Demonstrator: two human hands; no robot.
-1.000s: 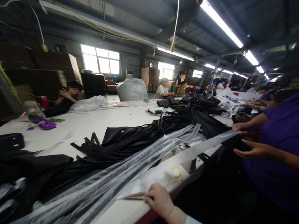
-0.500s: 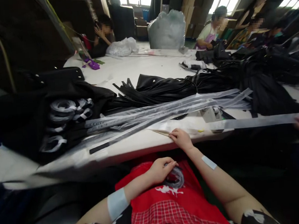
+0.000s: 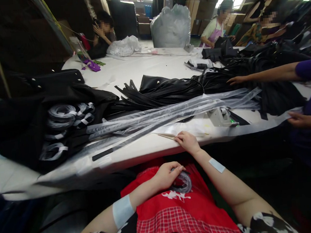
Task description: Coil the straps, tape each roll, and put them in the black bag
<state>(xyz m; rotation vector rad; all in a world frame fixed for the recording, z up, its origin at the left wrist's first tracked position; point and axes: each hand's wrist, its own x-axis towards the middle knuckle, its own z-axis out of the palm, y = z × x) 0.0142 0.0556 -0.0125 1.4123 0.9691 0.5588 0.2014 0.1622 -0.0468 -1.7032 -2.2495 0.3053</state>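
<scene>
My left hand [image 3: 168, 175] is held in front of the red apron [image 3: 202, 202]. Its fingers are closed on a coiled strap in clear plastic [image 3: 184, 183], which hangs below the fingertips. At the table's front edge my right hand [image 3: 188, 142] pinches a thin, pale tan, pointed piece [image 3: 165, 135]; whether it is paper or a stick I cannot tell. Just beyond that hand lie long straps in clear plastic sleeves [image 3: 150, 117], spread along the table. A black strap end [image 3: 102, 154] sticks out of one sleeve to the left.
Wrapped coils [image 3: 61, 115] sit on black material at the left. Black straps [image 3: 175, 90] are heaped across the middle. A small grey device [image 3: 220, 118] stands near the edge. At the right, a co-worker's hand [image 3: 298, 119] holds a long translucent strip [image 3: 264, 126]; other people sit further back.
The co-worker at the right has come further into view, one arm now reaching over the black straps. The translucent strip sags more. My two hands keep nearly the same place and grip.
</scene>
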